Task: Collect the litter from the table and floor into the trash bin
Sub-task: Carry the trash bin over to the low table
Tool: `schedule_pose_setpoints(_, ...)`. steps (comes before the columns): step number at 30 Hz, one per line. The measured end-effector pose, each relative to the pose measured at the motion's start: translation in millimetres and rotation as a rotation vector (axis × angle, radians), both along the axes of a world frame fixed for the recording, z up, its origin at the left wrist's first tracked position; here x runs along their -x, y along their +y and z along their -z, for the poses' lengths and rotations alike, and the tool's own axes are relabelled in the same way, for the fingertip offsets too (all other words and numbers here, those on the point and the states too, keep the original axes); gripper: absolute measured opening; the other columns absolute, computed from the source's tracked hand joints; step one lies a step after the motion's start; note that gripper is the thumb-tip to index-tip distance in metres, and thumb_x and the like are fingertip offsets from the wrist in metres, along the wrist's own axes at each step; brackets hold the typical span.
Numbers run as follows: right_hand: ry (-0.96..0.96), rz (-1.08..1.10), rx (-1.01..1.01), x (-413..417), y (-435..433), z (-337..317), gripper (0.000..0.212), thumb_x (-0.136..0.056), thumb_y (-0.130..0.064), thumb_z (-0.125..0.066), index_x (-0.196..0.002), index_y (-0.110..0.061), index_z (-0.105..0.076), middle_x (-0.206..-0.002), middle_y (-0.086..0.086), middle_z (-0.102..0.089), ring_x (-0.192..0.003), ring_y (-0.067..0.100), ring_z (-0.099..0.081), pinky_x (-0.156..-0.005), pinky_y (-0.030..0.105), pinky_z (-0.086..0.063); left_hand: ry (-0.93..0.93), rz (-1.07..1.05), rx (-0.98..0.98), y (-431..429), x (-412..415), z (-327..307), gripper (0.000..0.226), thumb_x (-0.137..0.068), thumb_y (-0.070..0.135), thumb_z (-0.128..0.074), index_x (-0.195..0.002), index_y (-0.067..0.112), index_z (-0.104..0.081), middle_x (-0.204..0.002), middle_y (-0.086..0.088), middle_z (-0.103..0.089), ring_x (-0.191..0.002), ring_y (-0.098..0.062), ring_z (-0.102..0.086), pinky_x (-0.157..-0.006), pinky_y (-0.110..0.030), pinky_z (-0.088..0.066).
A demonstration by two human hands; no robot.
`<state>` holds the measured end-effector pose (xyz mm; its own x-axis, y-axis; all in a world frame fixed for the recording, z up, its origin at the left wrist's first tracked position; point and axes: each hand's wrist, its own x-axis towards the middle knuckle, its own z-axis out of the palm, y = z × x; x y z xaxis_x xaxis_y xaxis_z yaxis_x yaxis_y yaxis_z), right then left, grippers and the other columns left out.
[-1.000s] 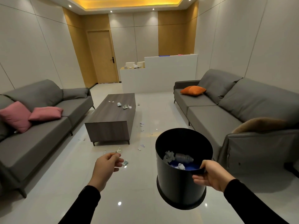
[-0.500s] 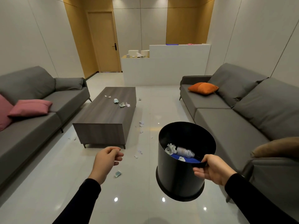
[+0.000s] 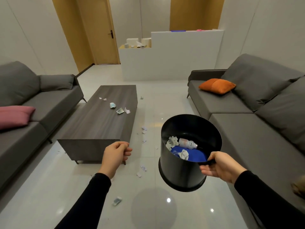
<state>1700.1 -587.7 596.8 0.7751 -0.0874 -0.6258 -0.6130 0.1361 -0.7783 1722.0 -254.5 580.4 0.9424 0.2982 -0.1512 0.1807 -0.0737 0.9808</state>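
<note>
My right hand [image 3: 219, 167] grips the near rim of a black trash bin [image 3: 179, 172], held tilted in the air. Inside lie crumpled paper, a small bottle and something blue. My left hand [image 3: 115, 154] hangs in front of the dark coffee table [image 3: 99, 123], fingers curled, with nothing visible in it. Several paper scraps [image 3: 120, 110] lie on the tabletop. More litter is scattered on the floor: a crumpled piece [image 3: 117, 201] near my left arm and small scraps [image 3: 143, 168] by the table's near right corner.
A grey sofa [image 3: 41, 100] with a pink cushion [image 3: 14, 114] lines the left. Another grey sofa [image 3: 257, 116] with an orange cushion [image 3: 217, 85] lines the right. A white partition [image 3: 170, 60] stands at the back, beside a wooden door [image 3: 102, 33]. Glossy floor runs between table and right sofa.
I have moved forward toward the coffee table and the view has tilted down. The floor scrap once beyond my left hand now lies below my left arm. Bin stays in my right hand.
</note>
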Motion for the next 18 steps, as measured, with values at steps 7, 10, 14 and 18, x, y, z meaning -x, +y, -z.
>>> schedule_pose_setpoints(7,0.038,-0.157,0.03,-144.8,-4.7,21.3,0.018,-0.083,0.0,-0.034,-0.086,0.003,-0.051,-0.072,0.02,-0.058,-0.035,0.02,-0.061,-0.037,0.027,-0.053,0.001,-0.139,-0.005,-3.0,-103.7,14.3,0.019,-0.088,0.011,-0.051,-0.08,0.014,-0.067,-0.07,-0.004,-0.071,-0.06,-0.015,-0.062,-0.055,-0.026,-0.05)
schedule_pose_setpoints(10,0.051,-0.227,0.031,-204.3,-10.3,25.0,0.02,-0.083,-0.001,-0.033,-0.089,0.002,-0.051,-0.076,0.02,-0.059,-0.035,0.019,-0.061,-0.037,0.026,-0.053,0.011,-0.203,-0.001,-15.0,-141.0,18.2,0.019,-0.088,0.011,-0.051,-0.08,0.014,-0.067,-0.069,-0.004,-0.071,-0.06,-0.014,-0.062,-0.055,-0.026,-0.05)
schedule_pose_setpoints(14,0.072,-0.3,0.024,-274.5,-23.5,25.1,0.024,-0.083,-0.001,-0.034,-0.098,0.002,-0.051,-0.078,0.02,-0.061,-0.037,0.019,-0.062,-0.039,0.026,-0.055,0.043,-0.278,0.018,-35.8,-190.4,19.2,0.017,-0.088,0.012,-0.052,-0.079,0.013,-0.067,-0.07,-0.005,-0.07,-0.058,-0.013,-0.062,-0.054,-0.025,-0.05)
schedule_pose_setpoints(18,0.084,-0.319,0.03,-336.9,-36.9,25.8,0.03,-0.083,-0.002,-0.034,-0.108,0.004,-0.048,-0.08,0.02,-0.061,-0.038,0.018,-0.062,-0.04,0.026,-0.055,0.083,-0.299,0.027,-51.3,-247.1,22.1,0.017,-0.088,0.011,-0.053,-0.078,0.013,-0.067,-0.07,-0.005,-0.07,-0.06,-0.015,-0.061,-0.057,-0.027,-0.05)
